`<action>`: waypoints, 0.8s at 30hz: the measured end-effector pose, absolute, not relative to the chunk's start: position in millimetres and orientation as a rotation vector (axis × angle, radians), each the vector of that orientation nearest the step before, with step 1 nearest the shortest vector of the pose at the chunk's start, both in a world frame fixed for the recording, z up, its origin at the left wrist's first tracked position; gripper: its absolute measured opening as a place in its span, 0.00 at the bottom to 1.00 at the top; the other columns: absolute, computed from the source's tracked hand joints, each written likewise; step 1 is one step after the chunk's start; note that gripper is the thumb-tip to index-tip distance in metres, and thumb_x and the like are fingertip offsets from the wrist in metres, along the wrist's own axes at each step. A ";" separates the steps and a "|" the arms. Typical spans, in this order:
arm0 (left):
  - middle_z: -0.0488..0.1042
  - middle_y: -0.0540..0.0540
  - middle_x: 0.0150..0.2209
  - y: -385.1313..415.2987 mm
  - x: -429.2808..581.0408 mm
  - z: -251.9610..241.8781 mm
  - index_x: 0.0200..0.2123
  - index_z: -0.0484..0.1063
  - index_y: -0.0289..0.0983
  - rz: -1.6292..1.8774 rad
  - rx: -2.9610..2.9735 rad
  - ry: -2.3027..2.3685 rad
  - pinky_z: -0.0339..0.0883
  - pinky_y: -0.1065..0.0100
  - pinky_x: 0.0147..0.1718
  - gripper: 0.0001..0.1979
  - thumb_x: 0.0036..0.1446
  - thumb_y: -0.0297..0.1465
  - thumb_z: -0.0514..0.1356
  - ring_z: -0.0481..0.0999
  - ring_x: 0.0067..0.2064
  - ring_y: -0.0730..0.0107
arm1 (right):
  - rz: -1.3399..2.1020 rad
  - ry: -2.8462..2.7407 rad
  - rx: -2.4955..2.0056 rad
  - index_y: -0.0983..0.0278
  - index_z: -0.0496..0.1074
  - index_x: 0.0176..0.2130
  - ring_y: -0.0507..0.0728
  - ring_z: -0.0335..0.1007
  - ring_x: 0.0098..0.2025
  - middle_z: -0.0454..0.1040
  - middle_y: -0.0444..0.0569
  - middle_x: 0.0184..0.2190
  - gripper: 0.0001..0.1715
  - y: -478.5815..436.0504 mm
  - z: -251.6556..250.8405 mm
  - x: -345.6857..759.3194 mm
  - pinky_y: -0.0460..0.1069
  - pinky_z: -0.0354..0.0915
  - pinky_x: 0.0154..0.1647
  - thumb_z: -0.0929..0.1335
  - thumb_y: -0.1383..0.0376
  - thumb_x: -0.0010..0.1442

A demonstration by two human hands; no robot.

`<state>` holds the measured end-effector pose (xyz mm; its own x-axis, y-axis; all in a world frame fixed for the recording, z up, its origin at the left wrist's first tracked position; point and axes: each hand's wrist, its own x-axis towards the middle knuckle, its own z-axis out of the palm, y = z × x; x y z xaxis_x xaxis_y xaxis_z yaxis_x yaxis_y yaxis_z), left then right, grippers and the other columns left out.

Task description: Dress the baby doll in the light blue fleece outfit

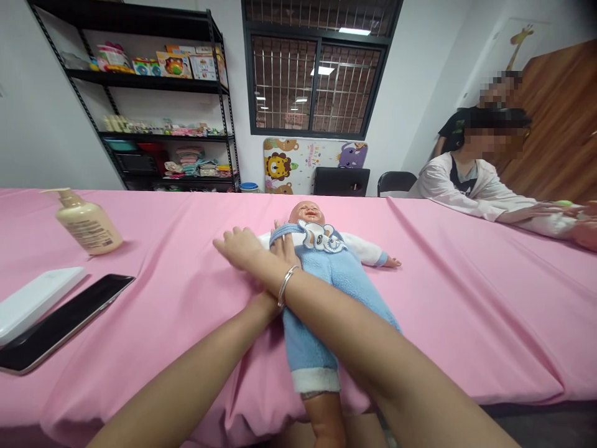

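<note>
A baby doll [321, 267] in light blue overalls with white sleeves lies on its back, head away from me and legs toward me. My forearms cross over it, the right on top. My left hand [285, 247] rests at the doll's chest, fingers stretched out beneath the blue shoulder strap [290, 229]. My right hand [239, 247], below a silver bracelet [286, 286], is closed at the end of the doll's white sleeve [264, 239] on the left side. The doll's hand there is hidden. Its other arm [370, 250] lies out to the right.
A pink cloth [466, 311] covers the table. At left are a pump bottle [88, 224], a white box-like object [40, 298] and a phone [65, 323]. Two people are at the right, one with hands on the table [527, 213]. Shelves [153, 78] stand behind.
</note>
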<state>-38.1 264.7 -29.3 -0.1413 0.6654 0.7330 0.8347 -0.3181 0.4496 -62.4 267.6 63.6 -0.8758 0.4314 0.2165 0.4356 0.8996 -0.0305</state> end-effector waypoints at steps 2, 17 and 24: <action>0.57 0.34 0.58 257.8 -36.9 -27.0 0.57 0.55 0.33 -1.401 -2.075 -1.596 0.51 0.48 0.58 0.24 0.56 0.26 0.49 0.52 0.61 0.49 | -0.099 -2.704 -0.818 0.68 0.60 0.52 0.64 0.63 0.47 0.65 0.59 0.47 0.23 288.0 81.2 -49.6 0.57 0.64 0.41 0.57 0.77 0.58; 0.66 0.35 0.50 257.5 -57.6 8.1 0.49 0.62 0.29 -1.474 -1.923 -1.755 0.52 0.52 0.58 0.19 0.52 0.26 0.55 0.59 0.57 0.53 | 0.452 -2.873 -1.055 0.69 0.74 0.28 0.51 0.62 0.28 0.69 0.48 0.23 0.26 322.7 122.6 47.8 0.44 0.55 0.30 0.68 0.46 0.50; 0.67 0.50 0.25 253.1 -66.9 18.3 0.25 0.61 0.37 -1.544 -2.133 -1.956 0.63 0.68 0.31 0.03 0.44 0.25 0.55 0.69 0.29 0.67 | 1.078 -2.494 -0.977 0.68 0.67 0.22 0.47 0.56 0.20 0.64 0.43 0.17 0.12 333.4 106.5 35.4 0.43 0.52 0.21 0.69 0.62 0.49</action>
<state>-66.9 253.1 18.3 -0.1485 0.8368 0.5270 0.7069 -0.2828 0.6483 35.4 333.4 106.5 -0.7424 0.6692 -0.0313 0.4814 0.5003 -0.7197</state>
